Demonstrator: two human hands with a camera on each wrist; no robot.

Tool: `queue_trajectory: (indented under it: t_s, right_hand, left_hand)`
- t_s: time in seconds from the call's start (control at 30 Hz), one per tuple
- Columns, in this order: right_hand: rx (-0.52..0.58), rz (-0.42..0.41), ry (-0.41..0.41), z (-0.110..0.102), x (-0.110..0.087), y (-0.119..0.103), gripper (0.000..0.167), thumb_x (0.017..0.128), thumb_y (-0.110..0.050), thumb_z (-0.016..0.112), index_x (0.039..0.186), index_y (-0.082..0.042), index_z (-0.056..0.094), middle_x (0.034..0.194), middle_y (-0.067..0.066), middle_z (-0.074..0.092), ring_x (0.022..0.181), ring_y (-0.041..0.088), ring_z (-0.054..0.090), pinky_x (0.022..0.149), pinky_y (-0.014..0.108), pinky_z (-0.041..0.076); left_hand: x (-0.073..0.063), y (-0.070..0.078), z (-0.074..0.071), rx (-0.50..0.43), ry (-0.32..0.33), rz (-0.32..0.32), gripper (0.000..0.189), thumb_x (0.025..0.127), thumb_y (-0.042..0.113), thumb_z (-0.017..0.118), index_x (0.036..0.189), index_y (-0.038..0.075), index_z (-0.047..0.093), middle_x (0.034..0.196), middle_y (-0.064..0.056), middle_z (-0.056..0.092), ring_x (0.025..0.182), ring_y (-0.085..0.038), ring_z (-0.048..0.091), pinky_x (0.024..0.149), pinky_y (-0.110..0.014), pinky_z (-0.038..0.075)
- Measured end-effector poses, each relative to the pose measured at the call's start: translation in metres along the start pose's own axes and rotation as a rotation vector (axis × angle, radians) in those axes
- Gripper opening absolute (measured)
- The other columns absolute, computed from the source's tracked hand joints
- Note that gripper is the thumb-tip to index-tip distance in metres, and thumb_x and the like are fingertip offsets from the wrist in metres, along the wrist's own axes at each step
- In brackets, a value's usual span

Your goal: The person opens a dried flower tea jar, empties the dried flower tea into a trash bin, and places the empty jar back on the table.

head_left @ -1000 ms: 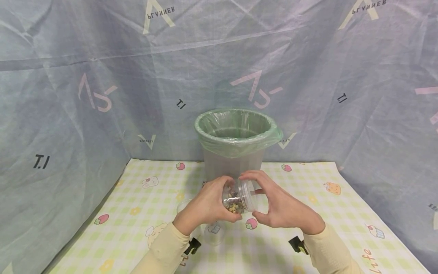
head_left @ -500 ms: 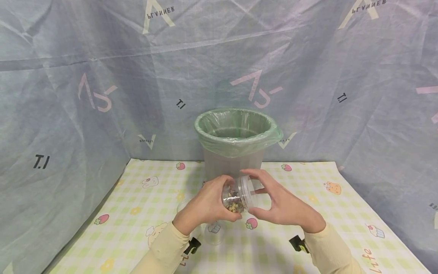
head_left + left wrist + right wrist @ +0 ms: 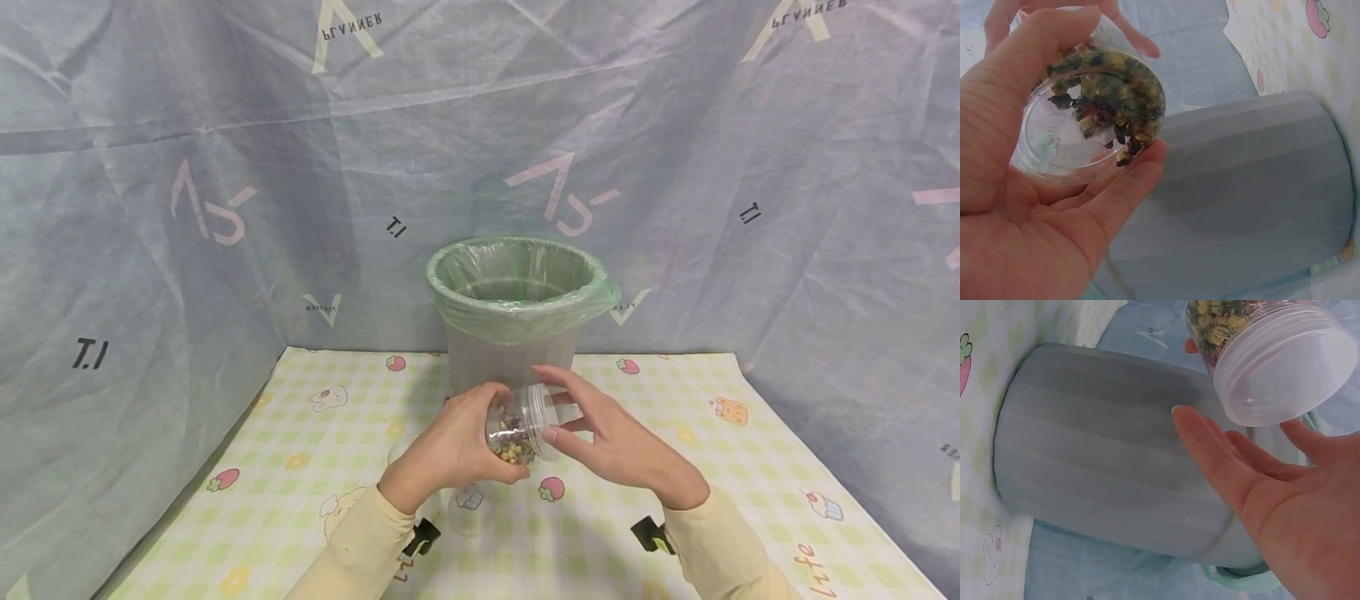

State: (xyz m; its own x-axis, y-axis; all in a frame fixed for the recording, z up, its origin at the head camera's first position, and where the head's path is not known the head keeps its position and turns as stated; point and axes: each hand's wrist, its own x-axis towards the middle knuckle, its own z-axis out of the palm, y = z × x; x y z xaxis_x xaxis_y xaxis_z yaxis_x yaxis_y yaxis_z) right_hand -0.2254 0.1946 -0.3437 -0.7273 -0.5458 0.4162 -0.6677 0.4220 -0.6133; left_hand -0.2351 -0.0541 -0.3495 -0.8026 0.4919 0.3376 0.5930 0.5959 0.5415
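Note:
A clear plastic jar [image 3: 513,427] lies tipped on its side in the air, with yellow and dark dried flowers [image 3: 1124,103] inside. My left hand [image 3: 452,442] grips it round the body, its base showing in the left wrist view. The translucent screw lid [image 3: 1285,369] sits on the jar's right end. Around that lid my right hand [image 3: 611,437] is spread, its thumb right at the lid's edge in the head view. The right wrist view shows the fingers [image 3: 1207,447] of this hand extended beside the lid, not curled round it.
A grey bin [image 3: 510,358] lined with a green plastic bag [image 3: 517,321] stands behind the hands. Clear round plastic pieces [image 3: 471,512] rest on the checked tablecloth [image 3: 315,458] near the left forearm. A grey-blue cloth [image 3: 330,183] hangs at the back and sides.
My right hand has turned round the lid: its thumb has moved up along the edge and its forefinger has risen slightly. The left hand and jar have stayed nearly still.

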Motion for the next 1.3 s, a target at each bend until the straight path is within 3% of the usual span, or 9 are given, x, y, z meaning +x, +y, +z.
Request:
queue_trajectory:
  t_s: [0.27,0.5,0.8,1.3]
  right_hand:
    - [-0.027,0.090,0.015,0.0035,0.0015,0.0012,0.061,0.105,-0.034,0.059,0.160,-0.017,0.036,0.149,0.011,0.051,0.117,0.025,0.064,0.081,0.033,0.059]
    - [-0.053,0.137,-0.003,0.0048,0.0016,0.0018,0.057,0.107,-0.038,0.054,0.158,-0.018,0.037,0.142,0.013,0.057,0.103,0.018,0.069,0.077,0.031,0.058]
    - [-0.065,0.194,-0.022,0.0061,0.0026,0.0008,0.056,0.108,-0.041,0.053,0.156,-0.017,0.040,0.136,0.010,0.062,0.085,0.006,0.069,0.073,0.030,0.057]
    - [-0.052,0.170,-0.016,0.0064,0.0030,0.0010,0.054,0.104,-0.039,0.060,0.151,-0.017,0.045,0.121,0.001,0.067,0.084,0.010,0.068,0.068,0.030,0.058]
  left_hand:
    - [-0.0002,0.0000,0.0004,0.010,-0.007,-0.008,0.088,0.066,0.038,0.096,0.138,0.009,0.054,0.129,-0.002,0.064,0.114,-0.018,0.060,0.107,-0.051,0.042]
    - [-0.0008,0.0016,0.0004,-0.009,-0.005,-0.037,0.089,0.065,0.037,0.096,0.139,0.010,0.054,0.128,-0.003,0.064,0.112,-0.021,0.060,0.100,-0.048,0.048]
    - [-0.0005,0.0019,0.0011,0.013,-0.006,-0.019,0.089,0.065,0.036,0.096,0.138,0.009,0.054,0.127,-0.003,0.065,0.109,-0.020,0.061,0.098,-0.046,0.049]
    - [0.0010,0.0000,0.0024,0.021,-0.010,-0.019,0.089,0.064,0.038,0.097,0.138,0.009,0.055,0.127,-0.002,0.065,0.109,-0.018,0.060,0.099,-0.046,0.047]
